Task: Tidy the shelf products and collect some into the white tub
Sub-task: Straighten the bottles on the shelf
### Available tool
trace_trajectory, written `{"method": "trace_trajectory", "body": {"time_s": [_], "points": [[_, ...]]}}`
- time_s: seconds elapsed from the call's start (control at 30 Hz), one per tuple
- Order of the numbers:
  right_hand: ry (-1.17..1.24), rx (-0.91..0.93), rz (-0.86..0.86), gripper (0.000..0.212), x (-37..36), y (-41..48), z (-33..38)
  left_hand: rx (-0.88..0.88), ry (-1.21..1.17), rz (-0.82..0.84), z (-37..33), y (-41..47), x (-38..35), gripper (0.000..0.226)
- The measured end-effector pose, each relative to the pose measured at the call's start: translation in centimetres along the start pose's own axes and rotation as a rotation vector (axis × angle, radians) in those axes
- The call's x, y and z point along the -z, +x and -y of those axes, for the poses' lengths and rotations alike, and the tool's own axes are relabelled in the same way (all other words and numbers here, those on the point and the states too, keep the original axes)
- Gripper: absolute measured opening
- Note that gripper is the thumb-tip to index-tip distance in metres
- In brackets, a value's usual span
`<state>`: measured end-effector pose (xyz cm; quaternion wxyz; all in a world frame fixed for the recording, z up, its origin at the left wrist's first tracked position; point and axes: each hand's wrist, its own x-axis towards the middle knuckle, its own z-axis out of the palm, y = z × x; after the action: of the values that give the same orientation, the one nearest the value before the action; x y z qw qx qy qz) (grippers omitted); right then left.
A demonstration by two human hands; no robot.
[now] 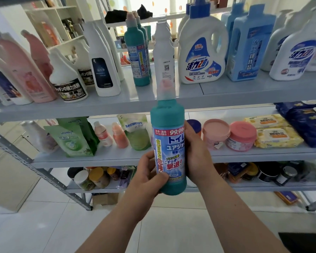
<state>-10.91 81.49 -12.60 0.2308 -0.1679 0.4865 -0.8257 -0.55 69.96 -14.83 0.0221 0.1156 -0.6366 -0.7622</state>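
Both hands are clamped on the tall teal plastic bottle with a blue-and-white label [169, 143] — held upright in front of the shelving, pale cap up, label facing the camera. The left hand [150, 173] grips low, near the base: thumb across the label front, fingers curled round behind. The right hand [197, 154] wraps the opposite side a bit higher, approx. mid-body. So the long axis runs vertical, and the shoulder, neck and cap all stand above both grips, w/ the cap tip about level with the front edge of the grey upper shelf board [226, 92].

The relation that counts: two matching teal bottles [139, 57] stand on that board, up and to the left of the held one, just beside a row of tall white plastic bottles [163, 57]. If it belongs w/ its twins, the move is probably up and leftward, base lifted over the edge — the left hand is on the nearer side. The white tub isn't in view, so which way it lies from the grip can't be told.
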Motion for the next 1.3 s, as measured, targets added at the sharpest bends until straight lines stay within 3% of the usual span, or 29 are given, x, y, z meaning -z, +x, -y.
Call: {"method": "trace_trajectory", "body": {"time_s": [0.23,0.37,0.5,0.67,1.0,1.13,1.2,1.3], "points": [[-0.098,0.015,0.096,0.049,-0.7,0.4,0.0,-0.094,0.19,-0.137,-0.3,0.6,1.3,0.066],[-0.084,0.023,0.17,0.068,-0.6,0.9,-0.6,-0.115,0.207,-0.216,-0.4,1.2,2.1,0.073],[-0.096,0.045,0.167,0.043,-0.6,1.7,-0.8,-0.106,0.187,-0.21,-0.3,1.8,2.5,0.07],[-0.376,0.07,0.187,0.052,-0.2,2.8,0.2,-0.096,0.189,-0.248,-1.1,2.7,2.4,0.061],[-0.682,0.276,0.032,0.069,-1.7,8.7,7.1,-0.311,0.266,-0.287,-5.6,8.6,2.2,0.045],[-0.785,0.416,-0.131,0.061,-1.6,11.5,9.7,-0.337,0.511,-0.158,-9.5,12.4,2.6,0.041],[-0.816,0.466,-0.221,0.06,-1.2,12.9,10.7,-0.349,0.602,-0.124,-11.8,14.4,3.2,0.047],[-0.857,0.499,-0.316,0.062,-0.2,14.6,11.9,-0.403,0.632,-0.254,-15.2,18.2,4.7,0.06]]}}
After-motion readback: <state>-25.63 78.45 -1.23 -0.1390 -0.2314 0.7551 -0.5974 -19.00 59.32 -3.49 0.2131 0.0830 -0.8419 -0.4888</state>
